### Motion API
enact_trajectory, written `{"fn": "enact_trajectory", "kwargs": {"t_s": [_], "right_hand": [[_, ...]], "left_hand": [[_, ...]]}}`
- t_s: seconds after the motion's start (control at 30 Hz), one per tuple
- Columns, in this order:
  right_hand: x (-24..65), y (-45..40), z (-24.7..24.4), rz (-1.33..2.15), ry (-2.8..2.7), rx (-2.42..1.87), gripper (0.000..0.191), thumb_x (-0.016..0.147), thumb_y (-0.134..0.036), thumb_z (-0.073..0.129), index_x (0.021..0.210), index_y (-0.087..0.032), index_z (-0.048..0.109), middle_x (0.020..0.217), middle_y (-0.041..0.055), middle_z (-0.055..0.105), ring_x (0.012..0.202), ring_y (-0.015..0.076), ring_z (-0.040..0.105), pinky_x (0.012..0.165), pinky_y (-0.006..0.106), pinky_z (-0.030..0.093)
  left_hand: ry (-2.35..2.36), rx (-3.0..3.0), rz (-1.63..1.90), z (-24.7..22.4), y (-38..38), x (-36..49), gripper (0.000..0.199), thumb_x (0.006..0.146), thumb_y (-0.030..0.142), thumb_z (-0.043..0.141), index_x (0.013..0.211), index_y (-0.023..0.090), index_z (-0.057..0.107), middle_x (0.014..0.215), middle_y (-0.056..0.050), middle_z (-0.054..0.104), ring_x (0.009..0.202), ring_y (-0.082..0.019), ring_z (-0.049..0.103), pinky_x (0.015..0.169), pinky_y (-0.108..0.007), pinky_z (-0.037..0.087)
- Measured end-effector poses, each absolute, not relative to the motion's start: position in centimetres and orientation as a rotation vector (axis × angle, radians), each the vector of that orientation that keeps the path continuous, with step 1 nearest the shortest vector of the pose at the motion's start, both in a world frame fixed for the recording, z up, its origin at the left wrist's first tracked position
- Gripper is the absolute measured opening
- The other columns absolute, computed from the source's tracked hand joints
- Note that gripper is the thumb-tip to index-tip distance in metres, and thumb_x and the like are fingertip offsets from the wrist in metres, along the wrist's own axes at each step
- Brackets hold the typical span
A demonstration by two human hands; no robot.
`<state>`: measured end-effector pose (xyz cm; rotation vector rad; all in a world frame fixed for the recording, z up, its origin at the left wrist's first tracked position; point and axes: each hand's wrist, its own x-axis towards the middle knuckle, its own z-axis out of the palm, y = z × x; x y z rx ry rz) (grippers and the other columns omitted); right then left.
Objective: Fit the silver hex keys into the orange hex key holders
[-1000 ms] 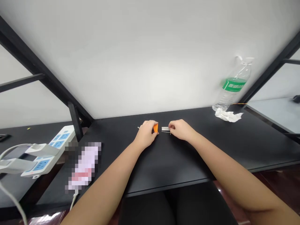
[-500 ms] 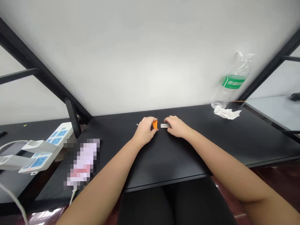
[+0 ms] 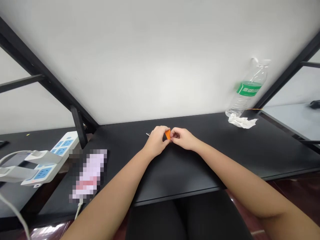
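Observation:
My left hand [image 3: 158, 139] is closed around a small orange piece [image 3: 167, 134] with a flat face, its thumb below and fingers above. Curled against the right side of that piece is my right hand [image 3: 182, 138], fingertips pinched together. What the right fingertips hold, if anything, is hidden. A thin, pale, light-coloured tip [image 3: 147, 134] pokes out to the left behind my left hand; its kind is too small to tell. Both hands are low over the black table [image 3: 200, 166].
A clear bottle with a green label [image 3: 249, 88] leans at the back right, with a crumpled tissue [image 3: 242, 121] before it. On the left are a blurred-out phone [image 3: 88, 173] on a cable and a white power strip [image 3: 50, 163] with plugs. A white wall [image 3: 160, 60] rises behind.
My right hand has moved left, up to the orange piece. The silvery stack of thin strips that stuck out of its fingers is no longer visible. My left hand has shifted slightly right.

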<state>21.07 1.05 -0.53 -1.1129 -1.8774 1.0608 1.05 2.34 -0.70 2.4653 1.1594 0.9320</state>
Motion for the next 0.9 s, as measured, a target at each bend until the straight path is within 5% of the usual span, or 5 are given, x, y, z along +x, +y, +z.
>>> {"fn": "enact_trajectory", "kwargs": {"t_s": [0.5, 0.73, 0.9], "right_hand": [[21.6, 1.5, -0.3, 1.328, -1.65, -1.257, 0.019, 0.069, -0.007, 0.059, 0.082, -0.018, 0.066, 0.072, -0.0005, 0.066, 0.063, 0.012, 0.061, 0.059, 0.023, 0.051], [22.9, 1.5, 1.0, 1.197, -1.682, -1.516, 0.016, 0.071, -0.009, 0.06, 0.081, -0.018, 0.067, 0.07, -0.0007, 0.065, 0.058, 0.0119, 0.059, 0.054, 0.023, 0.048], [22.9, 0.8, 1.4, 0.733, -2.06, -1.692, 0.013, 0.075, -0.01, 0.062, 0.076, -0.02, 0.069, 0.077, 0.0011, 0.07, 0.067, 0.0135, 0.061, 0.063, 0.024, 0.044]], "left_hand": [[1.138, 2.478, 0.911, -1.0, 2.5, 1.1, 0.045, 0.079, 0.021, 0.081, 0.12, 0.022, 0.062, 0.122, -0.007, 0.067, 0.115, -0.027, 0.06, 0.1, -0.044, 0.051], [1.249, 2.414, 0.889, -1.2, 2.8, 0.7, 0.047, 0.079, 0.019, 0.08, 0.122, 0.024, 0.061, 0.123, -0.006, 0.067, 0.116, -0.027, 0.059, 0.097, -0.044, 0.053], [1.256, 2.407, 0.869, -1.3, 2.9, 0.7, 0.048, 0.078, 0.019, 0.082, 0.121, 0.023, 0.061, 0.121, -0.006, 0.067, 0.115, -0.026, 0.059, 0.096, -0.043, 0.054]]}}
